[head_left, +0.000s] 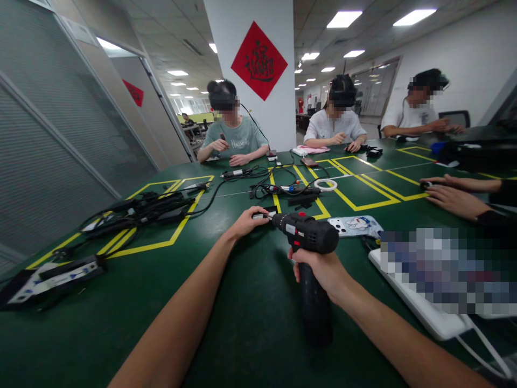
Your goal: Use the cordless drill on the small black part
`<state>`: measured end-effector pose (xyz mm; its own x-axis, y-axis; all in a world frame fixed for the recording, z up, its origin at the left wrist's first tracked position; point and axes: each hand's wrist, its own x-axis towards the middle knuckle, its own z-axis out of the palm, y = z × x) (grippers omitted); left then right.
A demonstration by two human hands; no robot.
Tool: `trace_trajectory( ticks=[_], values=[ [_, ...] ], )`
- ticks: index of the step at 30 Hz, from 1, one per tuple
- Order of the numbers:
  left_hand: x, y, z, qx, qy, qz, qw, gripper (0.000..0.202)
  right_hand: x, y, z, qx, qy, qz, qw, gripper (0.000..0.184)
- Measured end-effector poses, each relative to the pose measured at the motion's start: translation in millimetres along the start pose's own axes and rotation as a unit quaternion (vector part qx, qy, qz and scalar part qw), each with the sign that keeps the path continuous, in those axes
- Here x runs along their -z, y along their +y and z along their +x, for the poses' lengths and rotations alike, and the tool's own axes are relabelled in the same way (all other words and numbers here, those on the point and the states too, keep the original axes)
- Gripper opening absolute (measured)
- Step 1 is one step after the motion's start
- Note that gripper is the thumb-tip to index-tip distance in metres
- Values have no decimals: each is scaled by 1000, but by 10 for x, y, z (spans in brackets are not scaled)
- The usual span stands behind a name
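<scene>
Gripping a black cordless drill [311, 234] by its handle, the right hand [319, 269] is wrapped fully around it, fingers closed tight, with the drill held upright above a green table [250, 345] marked with yellow tape. The left hand [246, 221] reaches in to the drill's nose, fingertips pinched shut on a small piece [260, 216], pale with a dark end, that meets the front of the drill. Whether that piece is already seated in the nose or only held against it cannot be told.

Judging from this, the work is at an early stage: the drill is being readied at its nose, and nothing lies against its tip to be worked on.

Just beyond the drill lies a phone [355, 224] in a cartoon case. Farther beyond the drill sits a tangle of black cables [283, 188]. To the drill's right, a co-worker's hands [452, 199] rest flat on the table. Well to the drill's left lies a black and silver bracket [60, 272]. Three more people sit at the far side.
</scene>
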<state>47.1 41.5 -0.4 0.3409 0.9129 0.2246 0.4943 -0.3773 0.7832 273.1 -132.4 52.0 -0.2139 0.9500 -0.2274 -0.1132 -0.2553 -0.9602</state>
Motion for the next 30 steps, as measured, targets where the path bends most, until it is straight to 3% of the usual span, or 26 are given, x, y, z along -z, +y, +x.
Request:
trace_trajectory(
  ticks=[8,30],
  values=[
    [13,-90,22,-12,0,18,1000,37,-12,-24,-17,-5,-2,13,1000,11],
    [-38,-102,23,-38,28,39,998,31,8,-1,-3,6,-3,14,1000,11]
  ],
)
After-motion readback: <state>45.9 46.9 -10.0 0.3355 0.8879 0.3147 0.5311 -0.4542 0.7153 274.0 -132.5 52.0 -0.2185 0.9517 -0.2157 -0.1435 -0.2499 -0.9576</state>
